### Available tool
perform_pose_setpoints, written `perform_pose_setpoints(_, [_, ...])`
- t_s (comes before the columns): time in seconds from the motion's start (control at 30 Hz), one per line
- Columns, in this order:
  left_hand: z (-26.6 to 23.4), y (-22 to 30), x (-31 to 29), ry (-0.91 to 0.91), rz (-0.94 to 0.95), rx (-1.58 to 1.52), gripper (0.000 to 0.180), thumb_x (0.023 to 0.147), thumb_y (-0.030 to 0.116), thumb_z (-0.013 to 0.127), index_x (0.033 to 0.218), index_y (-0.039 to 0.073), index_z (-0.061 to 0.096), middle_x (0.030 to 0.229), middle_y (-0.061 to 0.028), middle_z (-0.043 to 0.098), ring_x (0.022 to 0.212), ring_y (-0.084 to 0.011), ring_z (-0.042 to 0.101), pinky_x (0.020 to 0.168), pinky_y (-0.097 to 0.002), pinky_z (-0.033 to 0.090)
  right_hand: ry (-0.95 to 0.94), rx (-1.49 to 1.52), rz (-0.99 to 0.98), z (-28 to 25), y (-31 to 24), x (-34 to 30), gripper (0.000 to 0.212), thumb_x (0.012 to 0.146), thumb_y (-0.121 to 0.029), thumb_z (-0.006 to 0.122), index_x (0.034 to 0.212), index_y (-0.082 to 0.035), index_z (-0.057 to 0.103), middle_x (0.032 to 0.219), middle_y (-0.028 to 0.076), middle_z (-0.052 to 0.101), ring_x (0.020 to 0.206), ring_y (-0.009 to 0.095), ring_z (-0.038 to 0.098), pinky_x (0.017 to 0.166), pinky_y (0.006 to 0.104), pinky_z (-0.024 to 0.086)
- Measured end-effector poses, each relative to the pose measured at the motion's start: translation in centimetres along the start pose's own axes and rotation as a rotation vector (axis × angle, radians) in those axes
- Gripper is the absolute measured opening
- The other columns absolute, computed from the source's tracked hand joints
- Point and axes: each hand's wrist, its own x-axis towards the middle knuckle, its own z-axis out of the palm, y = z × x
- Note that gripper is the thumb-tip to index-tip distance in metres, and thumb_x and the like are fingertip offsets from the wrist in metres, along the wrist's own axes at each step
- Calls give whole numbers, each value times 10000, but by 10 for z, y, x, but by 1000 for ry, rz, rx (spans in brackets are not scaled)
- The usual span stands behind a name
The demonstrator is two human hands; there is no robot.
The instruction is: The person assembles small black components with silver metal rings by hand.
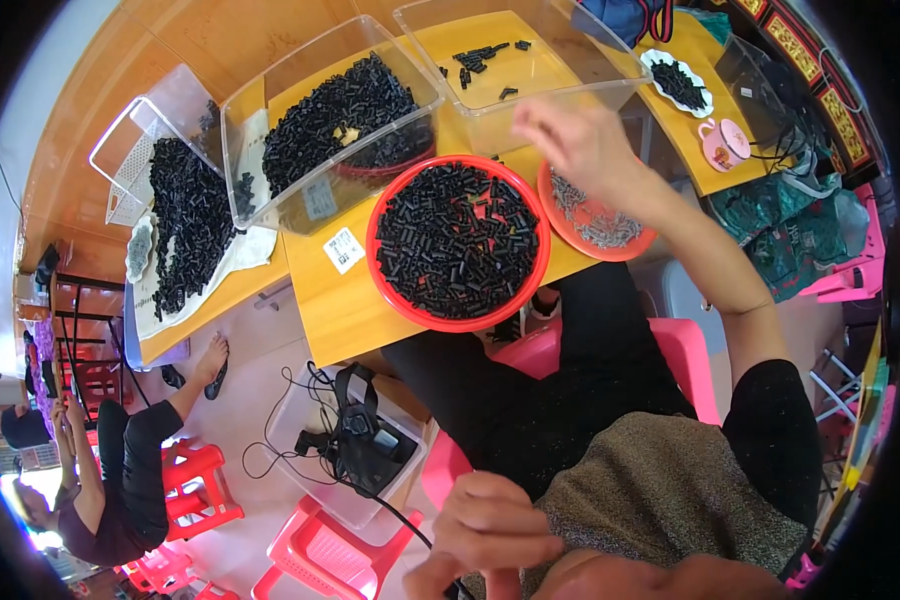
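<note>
The screws (598, 222) lie in a small red plate (638, 244) at the right edge of the table (342, 310), partly over its edge. My right hand (578, 140) hangs just above them, fingers loosely curled; I cannot tell if they pinch a screw. Left of this plate, touching it, stands a big red bowl (458, 242) full of black pieces. Behind my hand is a clear box (530, 62) with a few black pieces inside. My left hand (485, 540) is low near my body, away from the table, fingers closed together; what it holds I cannot see.
</note>
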Motion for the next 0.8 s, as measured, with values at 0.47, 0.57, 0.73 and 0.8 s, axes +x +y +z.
perform_pose_setpoints(0.47, [-7,9,-10,-50,-44,-308,424,862,208,579,1252,180,413,647,-75,572,445,-177,513,458,-265,382,-633,157,363,95,-30,-45,241,782,-297,668,757,-57,661,780,131,650,768,316,630,654,440,478])
perform_pose_setpoints(0.57, [-10,17,-14,-103,-161,-298,459,867,240,604,1283,225,410,714,-67,615,492,-169,545,473,-253,391,-634,208,412,95,-29,-45,207,775,-259,661,760,-52,668,749,142,656,758,322,637,663,435,487])
perform_pose_setpoints(0.73, [5,12,24,-71,-316,-298,320,882,192,571,1187,231,482,672,-53,586,466,-154,502,464,-237,354,-573,342,498,88,-22,-42,153,766,-200,631,789,-56,678,759,142,667,763,325,643,691,435,496])
perform_pose_setpoints(0.8, [27,3,19,341,-143,-409,103,877,157,552,978,173,540,646,-37,558,432,-150,446,450,-245,317,-562,337,481,90,-19,-46,137,771,-181,624,792,-53,671,763,140,666,762,326,641,686,437,495])
